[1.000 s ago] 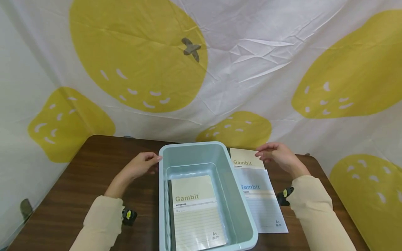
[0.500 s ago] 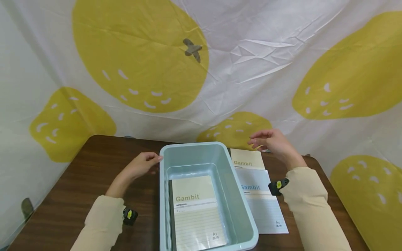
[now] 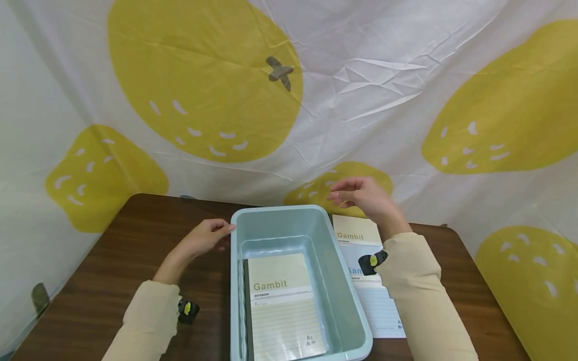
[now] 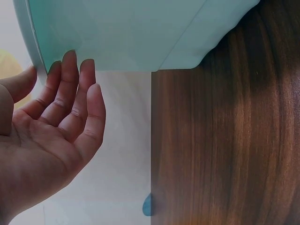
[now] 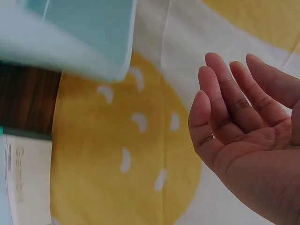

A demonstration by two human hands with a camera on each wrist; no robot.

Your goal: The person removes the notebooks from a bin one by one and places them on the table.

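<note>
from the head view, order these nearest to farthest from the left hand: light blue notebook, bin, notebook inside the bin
1. Bin, its left edge at the left hand
2. Notebook inside the bin, toward its left side
3. Light blue notebook, outside the bin on its right

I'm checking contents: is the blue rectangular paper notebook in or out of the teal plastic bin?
Out: the blue notebook lies beside the bin, overlapping a cream paper notebook there.
</note>
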